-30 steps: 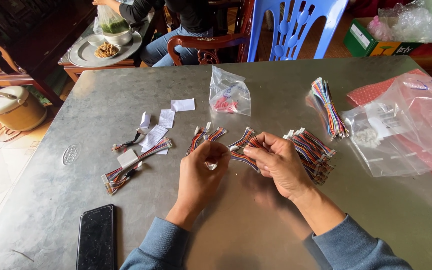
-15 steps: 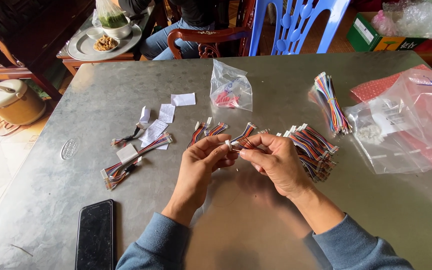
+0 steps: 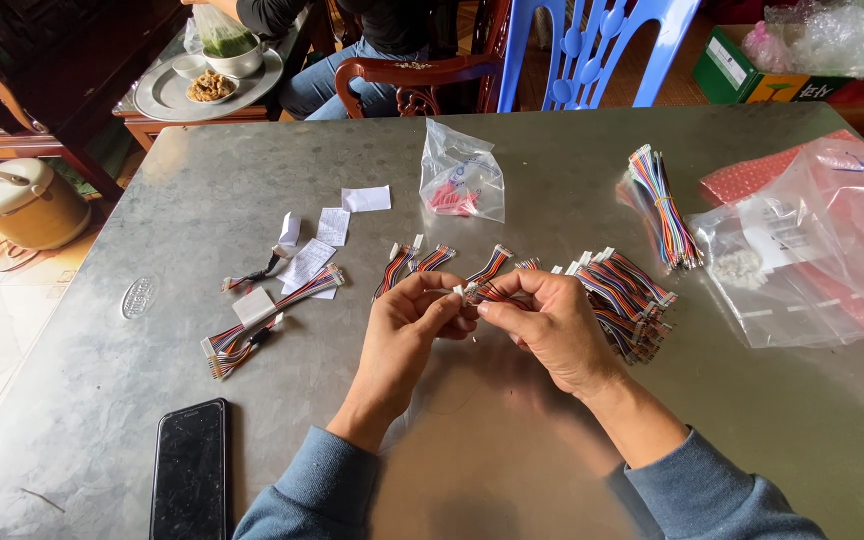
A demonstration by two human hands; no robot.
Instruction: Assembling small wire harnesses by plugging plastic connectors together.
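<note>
hands meet over the middle of a grey metal table (image 3: 512,440), seen from a head-worn camera. left hand (image 3: 407,330) is curled nearly closed, thumb and forefinger pinching the white connector end of a short multicoloured wire harness (image 3: 474,292). right hand (image 3: 547,325) is likewise closed, fingertips gripping the same wire harness just beside the left hand, so that the piece is held between both hands a little above the table. pile of similar harnesses (image 3: 627,300) lies touching the far side of the right hand. three loose harnesses (image 3: 437,262) lie just beyond the hands. longer tied wire bundle (image 3: 660,205) lies farther off to the right, next to a large clear plastic bag (image 3: 802,260). small clear bag with red contents (image 3: 462,185) stands near the table's middle, towards the far edge. paper slips (image 3: 327,235) and further harnesses (image 3: 257,325) lie to the left, well apart from the hands. black smartphone (image 3: 190,470) lies face up at the near left edge. blue plastic chair (image 3: 592,50) stands beyond the table, and a cream rice cooker (image 3: 22,200) sits on the floor at left.
</note>
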